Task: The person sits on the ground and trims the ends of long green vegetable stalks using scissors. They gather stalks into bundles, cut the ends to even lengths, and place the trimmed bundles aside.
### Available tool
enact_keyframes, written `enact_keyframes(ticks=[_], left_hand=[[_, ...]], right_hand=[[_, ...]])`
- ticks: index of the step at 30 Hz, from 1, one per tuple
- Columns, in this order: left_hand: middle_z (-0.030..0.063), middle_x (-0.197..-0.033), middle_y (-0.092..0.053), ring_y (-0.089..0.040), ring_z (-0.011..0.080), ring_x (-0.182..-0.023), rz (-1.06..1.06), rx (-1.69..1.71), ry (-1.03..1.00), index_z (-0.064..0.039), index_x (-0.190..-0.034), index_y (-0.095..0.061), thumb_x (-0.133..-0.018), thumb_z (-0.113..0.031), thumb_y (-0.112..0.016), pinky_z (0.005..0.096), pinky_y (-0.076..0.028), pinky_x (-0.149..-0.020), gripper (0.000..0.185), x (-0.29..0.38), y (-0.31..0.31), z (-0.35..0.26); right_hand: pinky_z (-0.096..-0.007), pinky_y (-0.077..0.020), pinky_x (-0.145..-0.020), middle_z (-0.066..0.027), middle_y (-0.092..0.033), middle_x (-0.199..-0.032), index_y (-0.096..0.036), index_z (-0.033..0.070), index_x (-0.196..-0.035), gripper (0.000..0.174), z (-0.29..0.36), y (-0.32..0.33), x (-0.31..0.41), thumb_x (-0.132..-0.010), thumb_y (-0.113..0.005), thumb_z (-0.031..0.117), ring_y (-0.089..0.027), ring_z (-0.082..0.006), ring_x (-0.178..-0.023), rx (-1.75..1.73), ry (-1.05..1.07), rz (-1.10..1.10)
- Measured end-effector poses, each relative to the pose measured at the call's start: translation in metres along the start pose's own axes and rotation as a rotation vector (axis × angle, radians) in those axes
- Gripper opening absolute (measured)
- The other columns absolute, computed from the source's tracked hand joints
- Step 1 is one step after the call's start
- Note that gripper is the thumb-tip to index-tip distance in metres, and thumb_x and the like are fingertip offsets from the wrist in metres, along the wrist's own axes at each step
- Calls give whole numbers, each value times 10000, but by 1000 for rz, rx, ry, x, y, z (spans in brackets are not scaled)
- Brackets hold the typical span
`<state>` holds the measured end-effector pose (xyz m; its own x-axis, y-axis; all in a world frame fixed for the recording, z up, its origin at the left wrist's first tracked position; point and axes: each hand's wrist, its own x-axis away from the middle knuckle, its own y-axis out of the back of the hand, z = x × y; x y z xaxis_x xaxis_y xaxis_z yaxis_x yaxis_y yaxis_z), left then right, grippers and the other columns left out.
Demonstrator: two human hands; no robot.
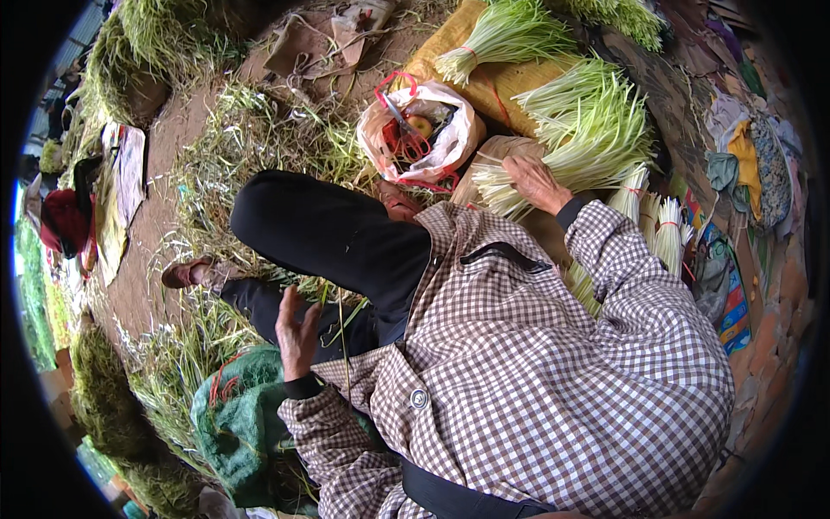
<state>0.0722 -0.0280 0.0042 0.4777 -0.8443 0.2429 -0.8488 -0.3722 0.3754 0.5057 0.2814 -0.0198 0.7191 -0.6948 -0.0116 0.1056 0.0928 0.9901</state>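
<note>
My right hand [535, 183] is on the pale ends of a large loose pile of garlic-chive-like stalks [590, 149], fingers curled round some of them. My left hand [298, 334] is raised over my lower leg, fingers apart and holding nothing, above a green mesh sack [240, 422]. A bundle of the same stalks tied with a red band [506, 40] lies on a yellow woven sack [421, 48]. Small tied pale bundles [668, 237] are beside my right sleeve. A white plastic bag [467, 139] holds scissors [403, 120] and a round yellowish fruit [420, 126].
Loose straw and grass trimmings [227, 149] cover the dirt floor around my legs. Heaps of green stalks [149, 52] are at the upper left. A dark red bag [61, 220] is at the far left, and cloths [746, 156] hang or lie at the right.
</note>
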Motion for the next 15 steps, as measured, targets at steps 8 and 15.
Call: enact_keyframes(ticks=[8, 15], left_hand=[[173, -1388, -436, -417, 380, -1286, 162, -740, -87, -87, -1414, -343, -751, -336, -750, 488, -415, -969, 816, 0, -54, 17], [259, -1266, -496, -488, 435, -1164, -77, -432, -38, 20, -1304, -402, -751, -260, -741, 460, -435, -953, 707, -33, -19, 41]], right_hand=[[-536, -333, -1010, -168, -483, -1286, -435, 43, -1319, 663, 34, 15, 7, -726, -719, 136, -456, -374, -1178, 96, 38, 290], [-416, -351, -1079, -153, -479, -1404, -404, 52, -1417, 700, 58, 131, -85, -804, -716, 181, -448, -300, -1310, 20, 36, 41]])
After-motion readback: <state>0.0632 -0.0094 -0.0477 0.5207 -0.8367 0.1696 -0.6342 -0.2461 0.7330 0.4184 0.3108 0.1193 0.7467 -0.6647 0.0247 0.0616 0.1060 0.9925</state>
